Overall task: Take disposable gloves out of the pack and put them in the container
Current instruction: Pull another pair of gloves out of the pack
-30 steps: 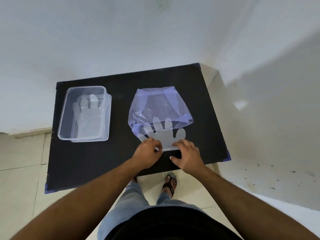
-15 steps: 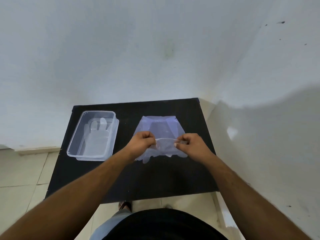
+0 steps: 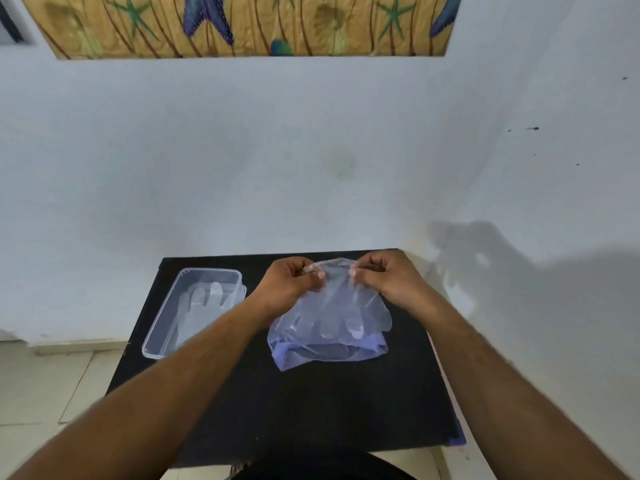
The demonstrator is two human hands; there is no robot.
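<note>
A clear disposable glove [image 3: 332, 306] hangs cuff-up and fingers-down, held by its top edge over the bluish pack [image 3: 329, 353], which lies crumpled on the black table [image 3: 311, 410]. The left hand [image 3: 294, 284] pinches one corner of the cuff between thumb and fingertips, and the right hand [image 3: 384, 280] pinches the other, so each grip is closed on the glove and the film is stretched lightly between them. The glove's fingertips seem to brush the pack or hang just above it; which of the two cannot be told through the transparent layers. To the left, apart from the pack, stands the clear container [image 3: 166, 323], open, with at least one glove already lying flat inside. Behind the table is a pale wall [image 3: 311, 150] with a painted panel at the top of the view. The step in hand looks like the lift-out: this glove appears free of the pack and ready to travel. The next move calls for carrying it leftward over the container's rim and lowering it flat onto the glove there, keeping the cuff taut so the thin film does not fold or cling to the pack.
</note>
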